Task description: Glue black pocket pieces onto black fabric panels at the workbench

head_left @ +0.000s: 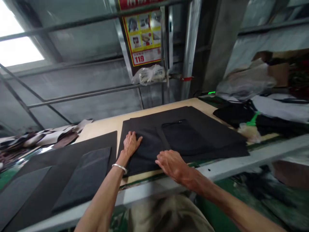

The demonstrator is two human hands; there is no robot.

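Flat on a black sheet stack lies a dark fabric piece. My left hand rests on its left side, fingers spread and palm down, a silver bangle at the wrist. At its lower right edge, my right hand has curled fingers pinching the fabric's edge. To the right, a second dark piece lies on the same stack, not touched by either hand.
Left on the board, another black sheet carries a dark panel. Leather scraps lie far left. Plastic bags and dark cloth sit at right. A metal rail runs along the near edge.
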